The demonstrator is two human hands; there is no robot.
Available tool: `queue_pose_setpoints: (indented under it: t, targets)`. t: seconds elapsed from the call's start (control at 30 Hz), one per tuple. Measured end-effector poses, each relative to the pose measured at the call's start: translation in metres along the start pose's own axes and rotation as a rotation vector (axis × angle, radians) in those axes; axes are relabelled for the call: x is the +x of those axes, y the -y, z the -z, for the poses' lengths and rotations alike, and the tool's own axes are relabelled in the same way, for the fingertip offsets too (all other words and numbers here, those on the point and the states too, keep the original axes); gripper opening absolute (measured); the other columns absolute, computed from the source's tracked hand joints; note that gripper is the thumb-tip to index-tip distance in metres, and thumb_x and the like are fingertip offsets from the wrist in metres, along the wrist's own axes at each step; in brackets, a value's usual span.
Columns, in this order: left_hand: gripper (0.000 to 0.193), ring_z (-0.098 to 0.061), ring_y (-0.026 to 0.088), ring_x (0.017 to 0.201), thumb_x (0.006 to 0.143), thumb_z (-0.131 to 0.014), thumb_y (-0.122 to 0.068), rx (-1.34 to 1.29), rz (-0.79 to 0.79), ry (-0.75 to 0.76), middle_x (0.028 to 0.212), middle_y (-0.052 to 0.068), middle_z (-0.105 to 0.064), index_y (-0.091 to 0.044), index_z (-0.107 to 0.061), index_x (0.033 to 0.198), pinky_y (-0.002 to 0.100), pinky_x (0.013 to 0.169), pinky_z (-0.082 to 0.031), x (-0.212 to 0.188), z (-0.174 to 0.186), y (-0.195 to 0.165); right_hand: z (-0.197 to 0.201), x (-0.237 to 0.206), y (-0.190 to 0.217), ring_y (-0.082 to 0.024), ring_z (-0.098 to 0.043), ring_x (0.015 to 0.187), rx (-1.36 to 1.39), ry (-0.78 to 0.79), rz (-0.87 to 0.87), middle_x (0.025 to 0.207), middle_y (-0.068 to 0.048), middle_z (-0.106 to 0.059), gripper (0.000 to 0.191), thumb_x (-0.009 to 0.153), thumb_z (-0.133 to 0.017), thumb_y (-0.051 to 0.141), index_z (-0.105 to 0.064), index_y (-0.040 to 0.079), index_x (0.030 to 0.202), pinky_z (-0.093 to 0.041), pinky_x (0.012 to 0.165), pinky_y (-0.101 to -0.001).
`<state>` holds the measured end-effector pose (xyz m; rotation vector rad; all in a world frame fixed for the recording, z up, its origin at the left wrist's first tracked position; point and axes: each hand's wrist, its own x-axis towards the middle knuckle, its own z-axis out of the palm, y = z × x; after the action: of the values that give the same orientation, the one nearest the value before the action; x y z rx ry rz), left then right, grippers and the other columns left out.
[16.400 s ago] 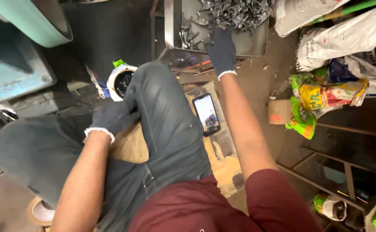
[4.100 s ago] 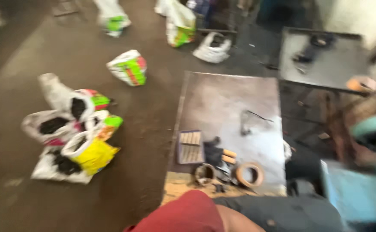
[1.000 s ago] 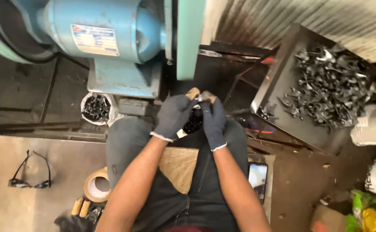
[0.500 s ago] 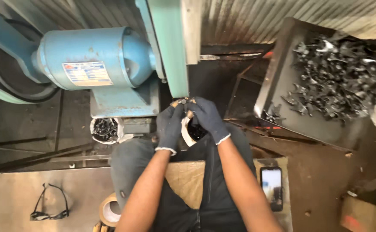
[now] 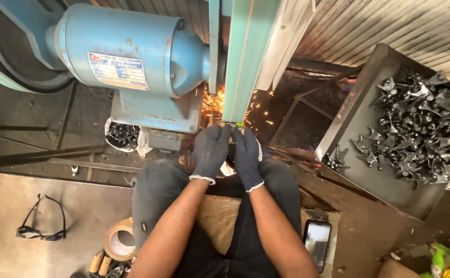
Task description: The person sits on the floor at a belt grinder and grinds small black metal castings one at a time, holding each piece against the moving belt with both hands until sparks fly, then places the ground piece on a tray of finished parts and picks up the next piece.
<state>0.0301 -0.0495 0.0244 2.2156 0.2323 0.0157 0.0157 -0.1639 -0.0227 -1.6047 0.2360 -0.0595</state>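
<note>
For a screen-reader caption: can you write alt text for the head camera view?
Seen from above, a seated person's gloved left hand and right hand press a small part, hidden by the gloves, against a green grinding belt, throwing orange sparks. A blue motor sits to the left, and a metal tray of dark metal pieces to the right.

gloved hands (image 5: 228, 154): 2 | glasses (image 5: 41, 226): 1 | tape roll (image 5: 119, 245): 1 | phone (image 5: 317, 243): 1 | metal parts (image 5: 415, 128): perhaps dozens

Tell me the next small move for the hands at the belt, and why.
Probably hold steady and keep light pressure: both gloved hands, left hand and right hand, press a small part against the green belt, and sparks are flying, so grinding looks underway.
</note>
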Motion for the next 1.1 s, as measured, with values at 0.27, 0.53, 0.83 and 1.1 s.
queue_pose_setpoints:
  t: [0.27,0.53,0.83,1.1]
  targets:
    - [0.039,-0.069,0.04,0.086,0.097,-0.055,-0.035,-0.024,0.029,0.077,0.088,0.021,-0.073,-0.003,-0.074,0.088,0.049,0.081,-0.051,0.001,-0.008,-0.028,0.024,0.003,0.007,-0.017,-0.059,0.076,-0.112,-0.021,0.031,0.083,-0.009,-0.066,0.021,0.103,-0.059,0.019,-0.064,0.0,0.096,-0.049,0.07,-0.0328]
    - [0.033,-0.078,0.031,0.086,0.092,-0.064,-0.035,-0.256,0.012,0.22,0.093,0.015,-0.077,-0.007,-0.074,0.106,0.041,0.075,-0.055,-0.039,0.027,-0.026,0.044,-0.037,0.01,-0.037,-0.064,0.083,-0.526,-0.115,0.573,0.091,-0.019,-0.064,0.015,0.099,-0.068,0.017,-0.065,0.002,0.098,-0.049,0.072,-0.0431]
    - [0.03,-0.069,0.038,0.094,0.088,-0.072,-0.031,0.247,-0.289,0.159,0.103,0.015,-0.073,-0.011,-0.075,0.109,0.047,0.078,-0.053,-0.06,0.053,-0.016,0.032,-0.059,0.029,-0.015,-0.071,0.083,-0.118,0.07,0.102,0.095,-0.009,-0.078,0.023,0.099,-0.066,0.019,-0.075,0.002,0.112,-0.055,0.074,-0.0296]
    - [0.035,-0.075,0.034,0.095,0.095,-0.062,-0.038,-0.163,-0.016,0.163,0.102,0.017,-0.076,-0.01,-0.072,0.114,0.042,0.081,-0.056,-0.044,0.063,-0.018,0.034,-0.046,0.024,-0.009,-0.06,0.072,0.387,0.212,-0.115,0.087,-0.002,-0.067,0.019,0.103,-0.066,0.018,-0.069,0.001,0.109,-0.05,0.062,-0.0267]
